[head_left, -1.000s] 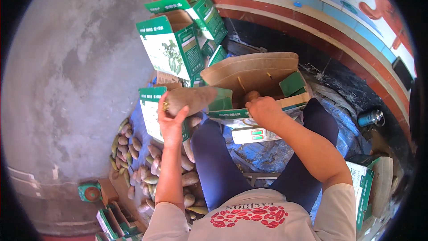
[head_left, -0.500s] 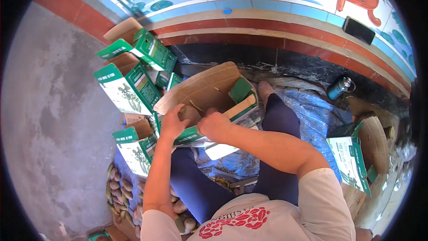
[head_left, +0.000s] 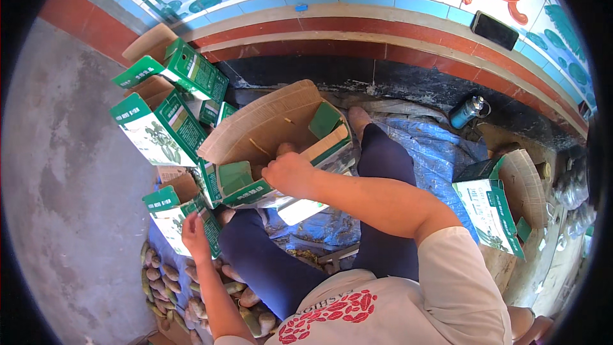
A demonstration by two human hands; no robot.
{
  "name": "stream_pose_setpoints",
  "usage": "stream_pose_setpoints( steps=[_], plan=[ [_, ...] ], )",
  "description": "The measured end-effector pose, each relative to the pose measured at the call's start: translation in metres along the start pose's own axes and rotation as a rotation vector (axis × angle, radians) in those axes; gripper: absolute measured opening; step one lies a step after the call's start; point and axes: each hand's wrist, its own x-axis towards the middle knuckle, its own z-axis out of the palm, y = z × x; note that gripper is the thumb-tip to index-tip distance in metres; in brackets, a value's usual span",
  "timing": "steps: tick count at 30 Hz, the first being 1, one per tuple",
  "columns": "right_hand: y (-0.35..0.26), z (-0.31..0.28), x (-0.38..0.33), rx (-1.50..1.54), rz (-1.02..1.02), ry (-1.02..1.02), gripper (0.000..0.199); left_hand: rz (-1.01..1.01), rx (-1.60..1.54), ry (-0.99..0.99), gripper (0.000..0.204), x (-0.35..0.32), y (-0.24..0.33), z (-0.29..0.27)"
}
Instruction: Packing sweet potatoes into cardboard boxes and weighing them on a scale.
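An open cardboard carton, green and white outside, brown inside, stands in front of me between my legs. My right hand reaches over its near edge, fingers curled down inside; what they grip, if anything, is hidden. Two thin yellowish bits lie against the carton's inner wall. My left hand is outside the carton, in front of a smaller green and white box, its fingers loosely bent with nothing visible in them. Below it, brown tubers and some greenish ones lie heaped by my left leg.
More open green and white boxes stand at the left. Another opened box is at the right. A blue tarp lies under my legs. Near the tiled wall stand a blue bottle and, on a ledge, a dark phone.
My left hand has left the carton, where it was on a round brown tuber, and moved down and left. My right hand stays at the carton's near edge. The whole view has shifted slightly.
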Motion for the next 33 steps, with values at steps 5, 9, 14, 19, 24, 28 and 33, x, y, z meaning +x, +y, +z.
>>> stream_pose_setpoints(
  steps=[5, 9, 14, 19, 24, 28, 33],
  plan=[
    [0.001, -0.005, -0.002, -0.019, 0.006, 0.021, 0.016, -0.360, 0.501, -0.185, 0.026, -0.084, -0.113, 0.002],
    [0.003, 0.007, 0.005, -0.046, -0.015, 0.045, 0.013, 0.074, 0.788, -0.374, 0.034, -0.164, -0.241, 0.000],
    [0.008, 0.011, -0.002, 0.019, -0.004, 0.192, 0.010, -0.019, 0.720, -0.367, 0.035, -0.225, -0.269, 0.010],
    [0.005, 0.009, 0.000, -0.010, 0.007, 0.171, 0.019, -0.100, 0.649, -0.384, 0.035, -0.272, -0.276, 0.029],
    [0.004, 0.006, 0.002, 0.012, 0.013, 0.161, 0.020, -0.151, 0.572, -0.417, 0.036, -0.300, -0.271, 0.054],
    [0.004, 0.005, 0.000, 0.019, 0.028, 0.151, 0.020, -0.184, 0.510, -0.448, 0.037, -0.316, -0.262, 0.075],
    [0.005, 0.005, 0.001, 0.005, 0.019, 0.177, 0.021, -0.215, 0.442, -0.482, 0.038, -0.326, -0.255, 0.098]
  ],
)
